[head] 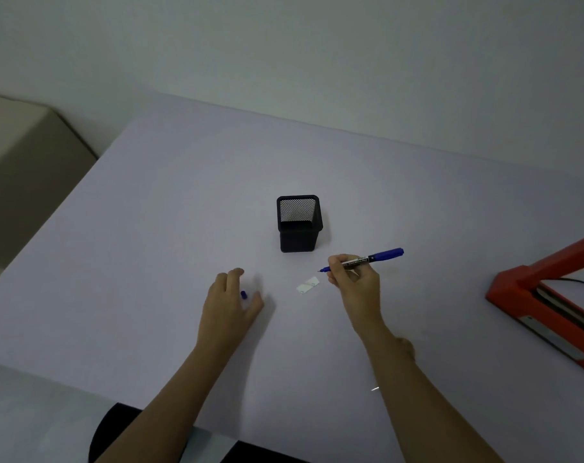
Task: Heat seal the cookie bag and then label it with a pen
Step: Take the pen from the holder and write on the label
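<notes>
A: Fingers [336,262] of the right hand [354,279] are curled round the pen [367,259] in a writing grip, with the bare tip pointing left and hanging just beside the cookie bag [308,285]. What about the other one?

B: The left hand [230,299] is loose and spread above the table [150,228], holding nothing. A small blue cap [243,294] sits between its thumb and fingers, and I can't tell whether anything touches it.

A: And the bag?

B: It lies flat on the table between the two hands, nearer the right one. It's a pale little packet, too small here to tell whether the seam is sealed.

A: How would it handle?

B: I'd judge it very light, with a thin slick film, so it would likely skate under a pen tip. Better to pin one end flat with the left fingertips and write on the flat middle, pressing gently – cookies crack.

A: Any containers?

B: A black mesh pen holder [299,242] stands upright beyond the bag, well clear of both hands. What shows of its inside is bare mesh and floor, with nothing in it.

A: The sealer?

B: The red heat sealer [534,295] is far right, its arm raised – nothing I can see lies under it, though the frame cuts it off
</notes>
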### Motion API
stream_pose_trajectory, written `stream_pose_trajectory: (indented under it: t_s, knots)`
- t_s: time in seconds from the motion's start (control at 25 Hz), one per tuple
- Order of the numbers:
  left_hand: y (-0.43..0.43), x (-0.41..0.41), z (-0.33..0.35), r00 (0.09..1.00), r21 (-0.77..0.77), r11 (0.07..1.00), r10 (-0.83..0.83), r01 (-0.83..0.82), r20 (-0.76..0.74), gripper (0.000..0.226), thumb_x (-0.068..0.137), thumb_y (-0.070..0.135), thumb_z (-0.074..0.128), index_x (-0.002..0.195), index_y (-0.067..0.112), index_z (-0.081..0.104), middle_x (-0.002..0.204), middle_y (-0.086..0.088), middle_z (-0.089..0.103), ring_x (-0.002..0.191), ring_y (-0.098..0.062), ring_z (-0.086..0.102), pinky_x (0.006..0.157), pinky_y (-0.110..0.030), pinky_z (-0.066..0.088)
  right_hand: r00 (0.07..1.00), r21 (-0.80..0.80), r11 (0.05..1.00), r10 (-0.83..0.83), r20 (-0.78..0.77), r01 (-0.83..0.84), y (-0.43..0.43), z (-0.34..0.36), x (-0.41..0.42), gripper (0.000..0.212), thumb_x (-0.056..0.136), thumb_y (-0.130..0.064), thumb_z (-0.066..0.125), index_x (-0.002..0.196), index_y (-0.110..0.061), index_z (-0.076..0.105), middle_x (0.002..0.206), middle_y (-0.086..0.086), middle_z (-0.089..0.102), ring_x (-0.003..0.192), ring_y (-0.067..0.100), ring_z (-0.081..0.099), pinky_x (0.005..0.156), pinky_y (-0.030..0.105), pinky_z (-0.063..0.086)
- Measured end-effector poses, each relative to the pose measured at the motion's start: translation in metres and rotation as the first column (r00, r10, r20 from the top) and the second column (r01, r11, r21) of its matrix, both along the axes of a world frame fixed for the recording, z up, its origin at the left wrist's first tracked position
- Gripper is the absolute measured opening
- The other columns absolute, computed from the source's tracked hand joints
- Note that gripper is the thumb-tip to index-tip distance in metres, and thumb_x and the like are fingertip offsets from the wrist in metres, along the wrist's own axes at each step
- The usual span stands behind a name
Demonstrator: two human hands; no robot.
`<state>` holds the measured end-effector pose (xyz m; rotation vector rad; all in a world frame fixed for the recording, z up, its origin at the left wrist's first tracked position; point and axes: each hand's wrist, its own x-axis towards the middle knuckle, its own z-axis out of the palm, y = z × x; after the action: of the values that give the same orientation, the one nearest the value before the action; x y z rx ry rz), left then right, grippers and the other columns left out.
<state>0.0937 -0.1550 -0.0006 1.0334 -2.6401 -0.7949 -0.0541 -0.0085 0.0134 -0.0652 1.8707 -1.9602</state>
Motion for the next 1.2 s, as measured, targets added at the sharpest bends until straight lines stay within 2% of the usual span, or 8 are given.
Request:
stream_pose_trajectory:
  t_s: [0.08,0.16,0.24,0.36,0.68,0.88,1.0,1.2]
  knots:
    - [0.017,-0.007,-0.007,0.982,-0.076,0.988,-0.142,0.134,-0.127,0.027,0.085,0.025,0.058,0.103,0.005,0.062,0.095,-0.01,0.061,0.081,-0.018,0.057,0.071,-0.021,0.045,0.997,0.063,0.998,0.002,-0.073,0.002,-0.005,-0.011,0.006,0.009,0.085,-0.013,0.065,0.081,-0.021,0.066,0.078,-0.001,0.069,0.073,0.014,0.069,0.073,0.025,0.057]
    - [0.029,-0.025,-0.021,0.965,0.002,0.968,-0.249,0.25,-0.086,0.026,0.088,0.025,0.057,0.104,0.006,0.065,0.099,-0.008,0.062,0.085,-0.014,0.057,0.077,-0.018,0.046,0.983,0.132,0.991,-0.012,-0.185,0.037,-0.013,-0.025,0.011,0.01,0.084,-0.019,0.065,0.08,-0.028,0.063,0.076,-0.005,0.069,0.072,0.013,0.068,0.074,0.027,0.056]
    - [0.036,-0.044,-0.039,0.975,0.112,0.969,-0.219,0.221,-0.031,0.034,0.089,0.029,0.059,0.115,0.007,0.061,0.108,-0.007,0.059,0.096,-0.018,0.056,0.083,-0.017,0.039,0.939,0.162,0.984,-0.017,-0.344,0.077,-0.019,-0.04,0.013,0.005,0.084,-0.026,0.063,0.08,-0.027,0.061,0.075,-0.005,0.068,0.072,0.008,0.066,0.073,0.021,0.054]
    - [0.039,-0.063,-0.052,0.982,0.079,0.981,-0.172,0.178,-0.071,0.037,0.085,0.03,0.065,0.112,0.006,0.063,0.102,-0.01,0.061,0.093,-0.022,0.056,0.079,-0.02,0.038,0.841,0.224,0.971,0.049,-0.538,0.087,-0.023,-0.059,0.007,0.026,0.084,-0.033,0.063,0.083,-0.007,0.064,0.078,0.003,0.064,0.07,0.002,0.059,0.07,0.005,0.046]
    - [0.035,-0.068,-0.067,0.965,-0.058,0.976,-0.216,0.209,-0.147,0.023,0.076,0.023,0.073,0.09,0.005,0.072,0.074,-0.008,0.064,0.065,-0.019,0.059,0.063,-0.021,0.043,0.774,0.26,0.965,0.145,-0.616,0.026,-0.028,-0.08,-0.002,0.028,0.086,-0.025,0.053,0.078,0.001,0.062,0.074,0.016,0.061,0.073,0.011,0.053,0.072,0.002,0.043]
    - [0.032,-0.073,-0.067,0.95,-0.121,0.963,-0.259,0.24,-0.177,0.024,0.08,0.028,0.061,0.077,0.007,0.072,0.066,-0.006,0.064,0.057,-0.017,0.059,0.056,-0.022,0.05,0.774,0.23,0.972,0.105,-0.625,0.054,-0.026,-0.081,-0.003,0.051,0.092,-0.044,0.043,0.078,0.001,0.061,0.073,0.017,0.062,0.072,0.014,0.053,0.072,0.006,0.044]
    - [0.026,-0.076,-0.067,0.927,-0.189,0.936,-0.33,0.296,-0.181,0.033,0.084,0.028,0.049,0.07,0.007,0.07,0.063,-0.007,0.061,0.053,-0.019,0.057,0.049,-0.023,0.051,0.749,0.223,0.973,0.1,-0.655,0.065,-0.026,-0.082,-0.003,0.052,0.093,-0.043,0.042,0.076,0.002,0.062,0.071,0.017,0.061,0.071,0.014,0.052,0.072,0.004,0.042]
    - [0.017,-0.083,-0.064,0.908,-0.201,0.928,-0.354,0.313,-0.223,0.035,0.082,0.026,0.045,0.068,0.004,0.068,0.063,-0.009,0.061,0.049,-0.018,0.058,0.047,-0.02,0.05,0.737,0.226,0.972,0.107,-0.667,0.064,-0.027,-0.083,-0.004,0.053,0.094,-0.043,0.041,0.076,0.003,0.062,0.071,0.018,0.062,0.072,0.014,0.053,0.073,0.003,0.042]
